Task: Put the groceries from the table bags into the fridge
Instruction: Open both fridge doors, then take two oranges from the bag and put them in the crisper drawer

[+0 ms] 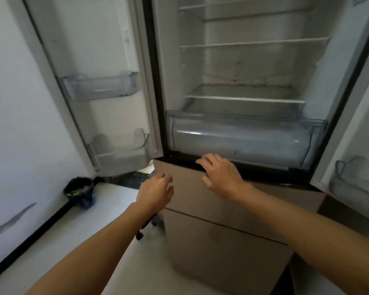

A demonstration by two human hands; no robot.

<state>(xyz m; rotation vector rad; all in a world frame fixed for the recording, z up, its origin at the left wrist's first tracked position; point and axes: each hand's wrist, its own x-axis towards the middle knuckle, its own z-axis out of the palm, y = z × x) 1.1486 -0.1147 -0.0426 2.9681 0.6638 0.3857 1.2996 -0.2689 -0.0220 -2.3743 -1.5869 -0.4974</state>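
Two bare forearms reach in from the bottom edge, one from each side. The left hand [156,191] hangs in front of the upper left corner of the top drawer front, its fingers loosely curled; its grip is slack and holds nothing. The right hand [219,174] is a little higher and farther in, fingers spread and bent, the tips at the black strip [264,170] above that drawer front. Its grip holds nothing either, and whether the fingertips touch the strip cannot be told.

The fridge [226,241] stands directly before the person. Two tan drawer fronts, one above the other, make up its lower part, and both are closed. Above them the two upper doors stand wide open. Just behind the black strip sits one clear plastic drawer [243,135], pulled slightly forward. Three shelves rise behind and above it: the lowest shelf [245,99] just over the drawer, the middle shelf [254,43] and the top shelf [232,6].

The left door [83,39] carries two clear door bins, an upper bin [100,86] and a lower bin [119,152]. The right door [349,145] shows one bin [356,177].

On the pale floor [107,209] to the left, against the wall, sits one dark bag [80,192], open at the top.
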